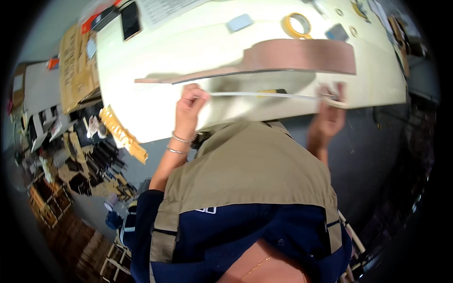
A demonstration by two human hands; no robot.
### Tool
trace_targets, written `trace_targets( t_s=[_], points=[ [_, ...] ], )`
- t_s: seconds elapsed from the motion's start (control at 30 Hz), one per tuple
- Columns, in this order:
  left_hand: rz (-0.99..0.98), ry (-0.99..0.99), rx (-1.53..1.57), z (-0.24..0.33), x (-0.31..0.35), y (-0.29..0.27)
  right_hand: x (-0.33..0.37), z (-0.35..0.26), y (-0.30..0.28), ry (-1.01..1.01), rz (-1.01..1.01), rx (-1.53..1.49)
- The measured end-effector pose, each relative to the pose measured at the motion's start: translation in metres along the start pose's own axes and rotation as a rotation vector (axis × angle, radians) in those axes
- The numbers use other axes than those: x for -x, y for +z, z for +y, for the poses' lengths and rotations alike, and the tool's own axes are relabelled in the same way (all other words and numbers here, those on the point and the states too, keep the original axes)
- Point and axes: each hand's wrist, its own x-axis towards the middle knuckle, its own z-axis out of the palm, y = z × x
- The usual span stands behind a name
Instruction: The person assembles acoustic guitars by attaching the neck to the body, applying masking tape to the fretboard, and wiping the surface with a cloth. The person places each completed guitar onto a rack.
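A narrow whitish strip of tape (288, 95) runs taut, almost level, between my two hands above the table's near edge. My left hand (192, 100) is closed, pinching the strip's left end. At the other end my right hand (331, 113), slightly blurred, grips a pale roll of tape (336, 102) with its fingers curled around it. Just beyond the strip lies a pinkish-brown flat panel (302, 55), wide on the right and tapering to a thin tail on the left, with a dark line along its near edge. Behind the strip is a yellow-and-black tool (270, 92), partly covered.
On the white table (141, 113) are a yellow tape roll (307, 28), a pale blue block (240, 22), a grey block (337, 32) and a phone (130, 20). A cardboard box (78, 70) stands left of it. A brown-taped bundle (121, 134) lies against the left corner.
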Motion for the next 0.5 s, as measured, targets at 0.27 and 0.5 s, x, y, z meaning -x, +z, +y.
trace_targets(
  t_s=[0.27, 0.5],
  points=[
    [0.137, -0.323, 0.084, -0.027, -0.033, -0.107, -0.085, 0.045, -0.058, 0.119, 0.052, 0.082],
    [0.130, -0.394, 0.009, -0.022, -0.040, -0.101, -0.084, 0.076, -0.083, 0.073, 0.040, 0.021]
  ],
)
